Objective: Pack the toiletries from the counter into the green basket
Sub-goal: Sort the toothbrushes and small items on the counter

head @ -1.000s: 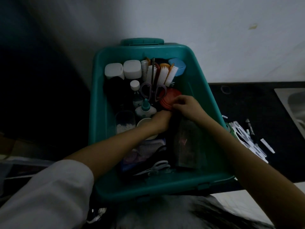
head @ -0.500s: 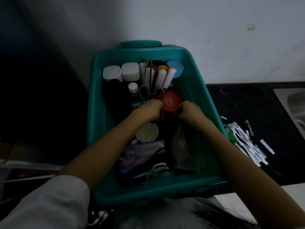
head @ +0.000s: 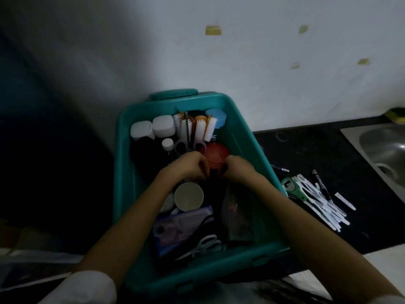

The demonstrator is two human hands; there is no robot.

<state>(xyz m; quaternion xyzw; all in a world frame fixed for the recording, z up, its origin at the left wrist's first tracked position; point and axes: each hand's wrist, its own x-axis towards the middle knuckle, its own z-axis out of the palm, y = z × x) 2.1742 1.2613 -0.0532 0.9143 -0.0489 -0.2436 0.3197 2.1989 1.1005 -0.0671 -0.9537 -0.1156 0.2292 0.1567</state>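
Observation:
The green basket [head: 122,172] stands against the wall, packed with toiletries. Both my hands are inside it, near the middle. My left hand [head: 190,165] and my right hand [head: 238,170] curl their fingers round the lower edge of a red round ridged container [head: 217,152], one on each side. What lies under the red container is dark and hidden. Around it are two white caps [head: 164,126], several brushes [head: 203,128], purple-handled scissors [head: 190,145], a cream round jar [head: 188,196], a purple packet [head: 182,227] and grey scissors [head: 203,244].
On the black counter [head: 306,150] to the right of the basket lies a pile of white floss picks [head: 317,200] with a green-handled tool [head: 291,185] and a pen [head: 320,183]. A steel sink [head: 385,150] and a sponge [head: 396,115] are at the far right.
My left hand has moved up from the cream jar to the red container's left side. My right hand has stayed on the container. The view has tilted up, showing more wall and sink.

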